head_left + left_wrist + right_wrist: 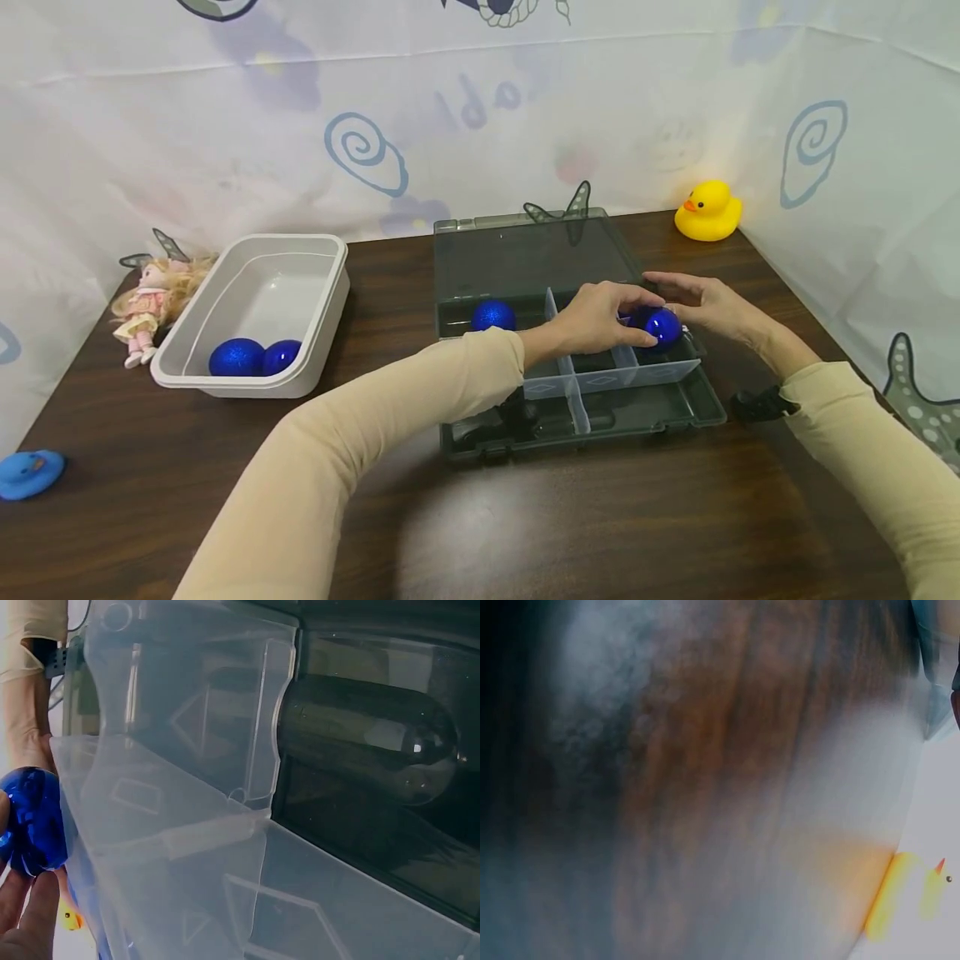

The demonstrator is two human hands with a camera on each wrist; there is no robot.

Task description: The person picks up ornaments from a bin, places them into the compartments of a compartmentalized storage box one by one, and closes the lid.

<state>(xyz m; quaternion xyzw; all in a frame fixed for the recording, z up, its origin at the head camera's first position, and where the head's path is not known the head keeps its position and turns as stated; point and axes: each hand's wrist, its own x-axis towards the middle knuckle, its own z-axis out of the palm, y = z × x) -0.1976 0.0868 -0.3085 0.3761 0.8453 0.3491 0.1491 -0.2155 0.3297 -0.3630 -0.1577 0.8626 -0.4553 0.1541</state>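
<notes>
My left hand (600, 318) reaches over the divided grey case (708, 400) and pinches a shiny blue ball (664, 327) between thumb and fingers. In the left wrist view, fingertips press this ball (34, 821) at the left edge. My right hand (708, 304) is close against the ball's far right side, its fingers fairly straight; any contact is hard to make out. Another blue ball (493, 315), glittery, sits in the case's back left compartment. Clear dividers (600, 380) separate the compartments. The right wrist view shows mostly blurred brown table (727, 750).
A white tub (330, 308) at the left holds a glittery blue ball (237, 357) and a shiny blue ball (281, 357). Beside it lies a doll (146, 304). A yellow duck (708, 212) stands at the back right, a blue duck (30, 473) at the left edge.
</notes>
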